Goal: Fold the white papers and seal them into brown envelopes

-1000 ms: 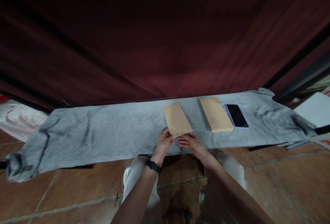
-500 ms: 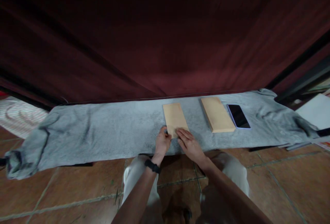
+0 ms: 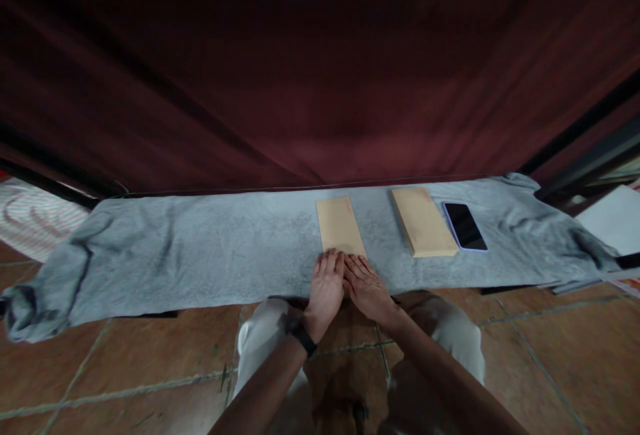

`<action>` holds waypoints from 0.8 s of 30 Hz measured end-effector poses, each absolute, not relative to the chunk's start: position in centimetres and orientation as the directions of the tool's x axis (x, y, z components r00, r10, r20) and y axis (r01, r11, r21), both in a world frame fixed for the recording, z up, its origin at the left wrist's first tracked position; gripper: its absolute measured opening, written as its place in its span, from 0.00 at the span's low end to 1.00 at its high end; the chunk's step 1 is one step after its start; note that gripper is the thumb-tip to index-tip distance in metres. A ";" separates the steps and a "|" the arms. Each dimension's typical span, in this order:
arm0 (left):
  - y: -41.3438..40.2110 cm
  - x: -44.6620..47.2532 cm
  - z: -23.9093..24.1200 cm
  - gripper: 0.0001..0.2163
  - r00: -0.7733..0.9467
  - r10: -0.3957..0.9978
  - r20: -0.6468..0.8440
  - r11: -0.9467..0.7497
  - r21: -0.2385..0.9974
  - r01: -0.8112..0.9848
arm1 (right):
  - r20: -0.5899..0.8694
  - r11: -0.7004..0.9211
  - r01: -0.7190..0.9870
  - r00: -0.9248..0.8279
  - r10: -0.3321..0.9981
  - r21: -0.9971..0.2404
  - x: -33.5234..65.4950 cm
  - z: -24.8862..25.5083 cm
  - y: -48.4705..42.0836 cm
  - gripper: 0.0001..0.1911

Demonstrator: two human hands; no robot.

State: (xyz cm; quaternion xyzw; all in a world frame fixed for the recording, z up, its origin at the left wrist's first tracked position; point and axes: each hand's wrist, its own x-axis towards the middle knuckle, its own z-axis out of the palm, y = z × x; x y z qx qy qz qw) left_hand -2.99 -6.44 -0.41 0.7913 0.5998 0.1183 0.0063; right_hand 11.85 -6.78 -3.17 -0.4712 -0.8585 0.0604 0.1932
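Observation:
A tan paper envelope [image 3: 340, 225] lies flat on a grey towel [image 3: 200, 255] spread along a low surface. My left hand [image 3: 326, 286] and my right hand [image 3: 367, 285] rest side by side, palms down, fingers stretched out, with the fingertips on the envelope's near edge. Neither hand holds anything. A black watch [image 3: 303, 337] is on my left wrist.
A stack of tan envelopes [image 3: 423, 220] lies to the right, with a dark phone [image 3: 465, 225] beside it. A dark red curtain [image 3: 320, 68] hangs behind the towel. White sheets [image 3: 607, 218] sit at far right. Brown floor tiles [image 3: 125, 368] and my knees are below.
The envelope was tilted and pinched at its near corner; it has been squared up and laid flat, and both hands have flattened onto its near edge.

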 end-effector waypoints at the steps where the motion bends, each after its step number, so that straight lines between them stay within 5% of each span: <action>1: -6.8 -2.9 -0.9 0.24 0.325 0.926 0.193 -0.349 0.109 0.931 | 0.274 0.547 0.784 -0.480 0.834 -0.293 11.9 -3.2 -6.8 0.27; 7: -7.8 -3.8 -3.2 0.28 0.443 0.875 0.195 -0.447 -0.024 0.894 | 0.252 0.573 0.753 -0.516 0.819 -0.322 12.6 -3.3 -6.7 0.29; 24: -8.1 -4.6 -3.4 0.26 0.461 0.855 0.237 -0.484 0.048 0.874 | 0.223 0.543 0.776 -0.496 0.839 -0.321 14.9 -3.3 -6.8 0.26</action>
